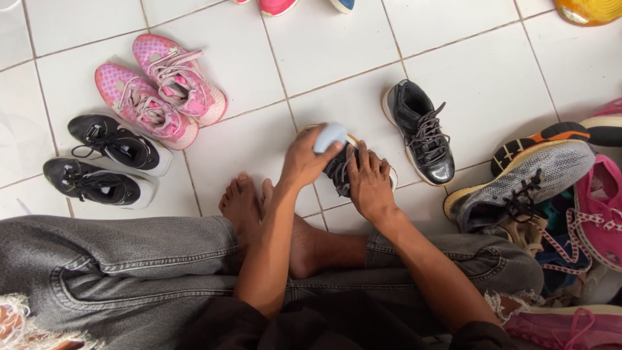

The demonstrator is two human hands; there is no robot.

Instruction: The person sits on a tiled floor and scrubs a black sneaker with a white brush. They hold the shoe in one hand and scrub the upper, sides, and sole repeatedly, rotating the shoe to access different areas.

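Observation:
I sit cross-legged on a white tiled floor. My left hand (306,157) grips a pale blue rounded object (330,136), held against a black sneaker (341,170) in front of my bare feet. Flat on top of that sneaker lies my right hand (370,183), pressing it to the floor. Most of the shoe is hidden under both hands. Its matching black high-top sneaker (424,133) stands just to the right, apart from my hands.
A pink pair of sneakers (162,91) and a black pair (107,159) sit at the left. On the right lies a pile of shoes with a grey sneaker (531,181) on top and pink ones (599,214). More shoes show at the top edge.

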